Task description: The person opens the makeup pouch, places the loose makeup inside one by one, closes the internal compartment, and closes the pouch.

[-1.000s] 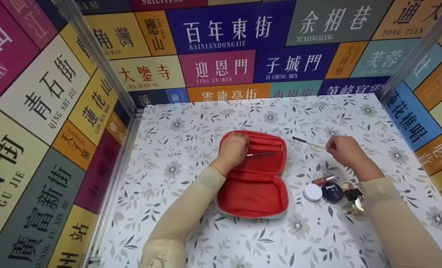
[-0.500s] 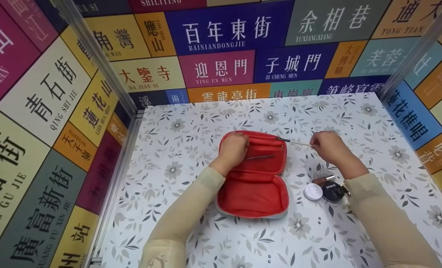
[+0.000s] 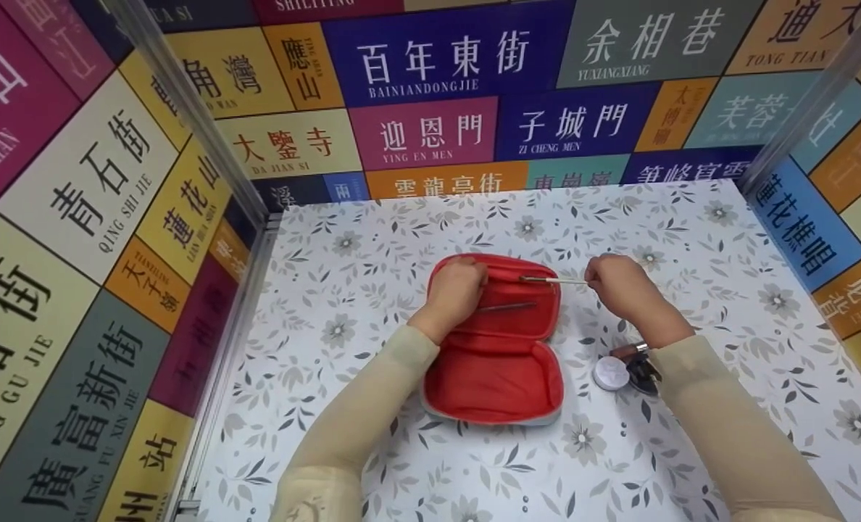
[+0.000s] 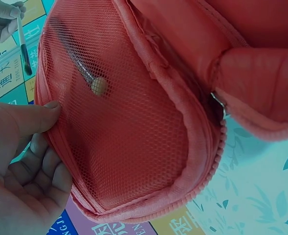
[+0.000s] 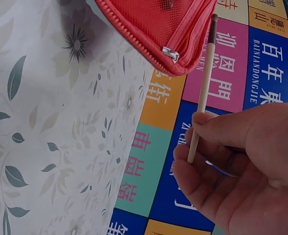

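Observation:
A red cosmetic bag (image 3: 492, 388) lies unzipped and spread flat on the table, its lid half toward the back. My left hand (image 3: 456, 290) pinches the edge of the lid's mesh pocket (image 4: 129, 142), thumb on the near side in the left wrist view. Behind the mesh lies a makeup brush (image 4: 77, 58) with a dark shaft and a tan end. Between thumb and fingers, my right hand (image 3: 622, 286) holds another makeup brush (image 5: 205, 83) by its pale handle. Its dark bristle end points left and overlaps the lid's upper right in the head view.
Right of the bag stand a round white-lidded jar (image 3: 611, 373), a brown lip gloss tube (image 3: 625, 351) and a black round compact (image 3: 642, 377), partly hidden by the right sleeve. Sign-printed walls (image 3: 430, 61) enclose the flower-patterned table (image 3: 372, 464).
My right hand has moved left with the brush, bringing the bristle end from beside the bag to over its lid. The right forearm now covers more of the cosmetics. My left hand stays put.

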{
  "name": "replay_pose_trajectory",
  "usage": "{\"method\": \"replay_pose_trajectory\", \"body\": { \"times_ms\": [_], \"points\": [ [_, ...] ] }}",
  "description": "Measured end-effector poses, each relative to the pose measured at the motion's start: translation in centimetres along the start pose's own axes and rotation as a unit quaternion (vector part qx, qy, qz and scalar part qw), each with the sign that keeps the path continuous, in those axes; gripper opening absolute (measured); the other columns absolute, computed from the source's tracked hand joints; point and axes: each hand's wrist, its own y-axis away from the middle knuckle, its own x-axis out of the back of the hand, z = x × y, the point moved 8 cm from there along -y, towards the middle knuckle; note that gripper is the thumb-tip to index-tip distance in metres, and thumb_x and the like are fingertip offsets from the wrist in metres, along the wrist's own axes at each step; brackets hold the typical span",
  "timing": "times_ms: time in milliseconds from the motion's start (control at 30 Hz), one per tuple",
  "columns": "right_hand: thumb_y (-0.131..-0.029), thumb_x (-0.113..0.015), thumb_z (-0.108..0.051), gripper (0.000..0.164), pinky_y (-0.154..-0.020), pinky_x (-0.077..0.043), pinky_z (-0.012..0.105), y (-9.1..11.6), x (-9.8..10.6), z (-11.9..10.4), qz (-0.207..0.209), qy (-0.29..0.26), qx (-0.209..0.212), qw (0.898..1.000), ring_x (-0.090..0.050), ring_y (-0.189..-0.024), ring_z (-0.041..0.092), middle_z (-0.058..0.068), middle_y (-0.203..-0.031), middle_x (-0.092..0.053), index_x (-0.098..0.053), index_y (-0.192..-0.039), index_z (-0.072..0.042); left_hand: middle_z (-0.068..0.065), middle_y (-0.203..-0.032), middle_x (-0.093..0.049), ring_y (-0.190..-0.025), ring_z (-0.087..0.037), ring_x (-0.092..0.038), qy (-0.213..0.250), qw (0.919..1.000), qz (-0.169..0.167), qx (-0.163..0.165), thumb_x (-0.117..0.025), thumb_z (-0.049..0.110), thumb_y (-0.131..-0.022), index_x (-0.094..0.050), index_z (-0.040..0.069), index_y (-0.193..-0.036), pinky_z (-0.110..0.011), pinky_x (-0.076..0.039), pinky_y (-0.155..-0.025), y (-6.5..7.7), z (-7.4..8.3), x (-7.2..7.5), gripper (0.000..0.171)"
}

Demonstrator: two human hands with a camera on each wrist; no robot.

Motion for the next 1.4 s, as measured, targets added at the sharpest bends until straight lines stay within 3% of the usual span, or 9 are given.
{"method": "replay_pose_trajectory", "body": {
  "times_ms": [400, 667, 867, 1067, 1400],
  "points": [
    [-0.093, -0.065, 0.007, 0.006, -0.081, -0.055, 0.055, -0.6, -0.5, -1.3, 0.014, 0.013, 0.007, 1.000, -0.066, -0.091, 0.042, 0.023, -0.093, -0.067, -0.070, -0.091, 0.003, -0.004, -0.093, -0.072, -0.092, -0.024, -0.069, 0.003, 0.9998, -0.019, 0.007, -0.073, 0.010, -0.092, -0.073, 0.014, -0.088, -0.036, -0.057, -0.079, -0.1, 0.1, -0.2, 0.005],
    [-0.094, -0.062, 0.008, 0.011, -0.077, -0.055, 0.053, -0.8, -1.0, -2.4, 0.052, 0.027, 0.021, 0.998, -0.066, -0.086, 0.042, 0.023, -0.089, -0.066, -0.069, -0.088, 0.004, -0.004, -0.094, -0.072, -0.092, -0.023, -0.069, 0.012, 0.9995, -0.027, 0.011, -0.073, 0.009, -0.092, -0.074, 0.014, -0.089, -0.035, -0.058, -0.081, -0.2, 0.2, -0.1, 0.006],
    [-0.094, -0.057, 0.010, 0.017, -0.073, -0.053, 0.052, -1.2, -1.5, -3.4, 0.054, 0.033, 0.028, 0.998, -0.064, -0.082, 0.041, 0.021, -0.086, -0.065, -0.068, -0.085, 0.001, -0.004, -0.093, -0.072, -0.091, -0.023, -0.069, 0.013, 0.9993, -0.034, 0.011, -0.071, 0.011, -0.095, -0.073, 0.014, -0.089, -0.035, -0.057, -0.080, -0.2, 0.3, 0.0, 0.007],
    [-0.091, -0.053, 0.018, 0.027, -0.080, -0.057, 0.054, -1.6, -1.9, -3.8, 0.057, 0.028, 0.014, 0.998, -0.066, -0.092, 0.043, 0.022, -0.093, -0.067, -0.074, -0.094, 0.001, -0.004, -0.093, -0.072, -0.092, -0.023, -0.068, 0.012, 0.9992, -0.035, 0.014, -0.070, 0.012, -0.096, -0.073, 0.014, -0.090, -0.035, -0.057, -0.079, -0.2, 0.0, -0.1, 0.007],
    [-0.087, -0.064, 0.012, 0.018, -0.077, -0.057, 0.052, -2.2, -2.5, -4.6, 0.089, 0.025, 0.032, 0.995, -0.065, -0.086, 0.041, 0.018, -0.086, -0.066, -0.076, -0.086, -0.002, -0.005, -0.090, -0.071, -0.088, -0.024, -0.068, 0.018, 0.9997, -0.014, 0.009, -0.071, 0.009, -0.093, -0.072, 0.013, -0.085, -0.036, -0.057, -0.077, 0.0, 0.1, 0.1, 0.009]
  ]
}}
